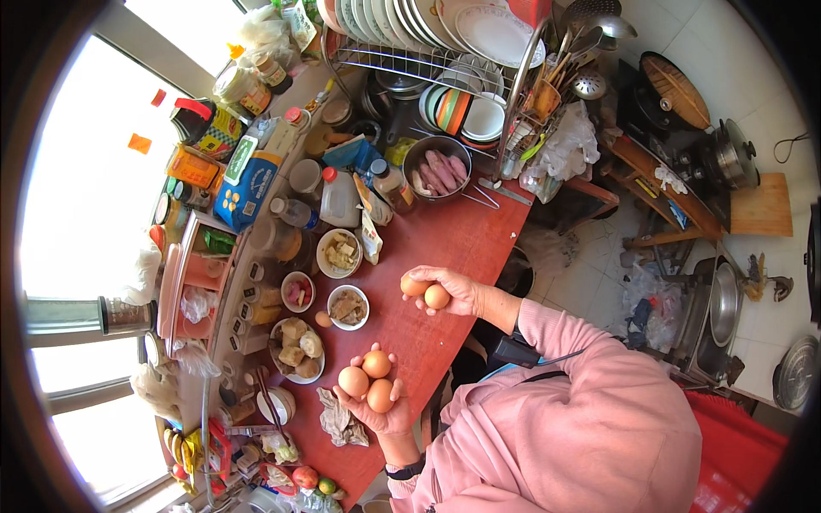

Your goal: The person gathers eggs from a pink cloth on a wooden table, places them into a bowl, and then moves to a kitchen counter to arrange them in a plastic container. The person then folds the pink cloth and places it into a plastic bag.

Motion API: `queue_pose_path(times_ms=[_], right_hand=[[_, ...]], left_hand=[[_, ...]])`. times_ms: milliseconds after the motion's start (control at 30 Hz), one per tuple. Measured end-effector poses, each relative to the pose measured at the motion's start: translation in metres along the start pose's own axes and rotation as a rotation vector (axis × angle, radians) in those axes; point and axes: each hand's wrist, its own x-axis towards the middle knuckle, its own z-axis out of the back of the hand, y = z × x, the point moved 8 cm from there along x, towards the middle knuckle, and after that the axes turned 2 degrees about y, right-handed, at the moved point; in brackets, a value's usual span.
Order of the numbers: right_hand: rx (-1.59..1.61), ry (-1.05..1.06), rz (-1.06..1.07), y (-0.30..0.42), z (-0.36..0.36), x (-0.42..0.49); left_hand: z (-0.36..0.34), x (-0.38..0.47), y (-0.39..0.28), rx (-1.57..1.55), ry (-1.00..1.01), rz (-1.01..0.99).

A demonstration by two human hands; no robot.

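My left hand (378,410) is palm up and cradles three brown eggs (380,395) above the red table (417,346). Farther up the picture, two more brown eggs (437,297) are held in my right hand (452,292). A crumpled paper or cloth (342,420) lies beside my left hand. One loose egg (324,319) rests on the table next to a white bowl of brownish food (348,308). Close by stand a bowl with pale chunks (340,253), a small bowl of pink pieces (298,292) and a plate of brown and pale food pieces (297,350).
A pot of pink-skinned roots (437,168) and a knife (507,191) sit at the table's far end, below a rack of plates (500,35). Bottles and jars (340,199) crowd the window side. Chopsticks (268,397) lean across a white bowl (277,406).
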Motion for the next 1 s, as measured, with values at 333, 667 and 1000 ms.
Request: queue_pose_path(times_ms=[333,667,1000], right_hand=[[0.085,0.050,-0.093,0.012,0.012,0.005],[0.134,0.023,-0.046,0.030,0.031,0.008],[0.146,0.153,0.001,0.045,0.025,0.008]], left_hand=[[-0.012,0.018,0.016,0.046,-0.010,0.005],[-0.015,0.029,0.026,0.027,-0.035,-0.006],[-0.017,0.038,0.034,-0.111,-0.020,0.021]])
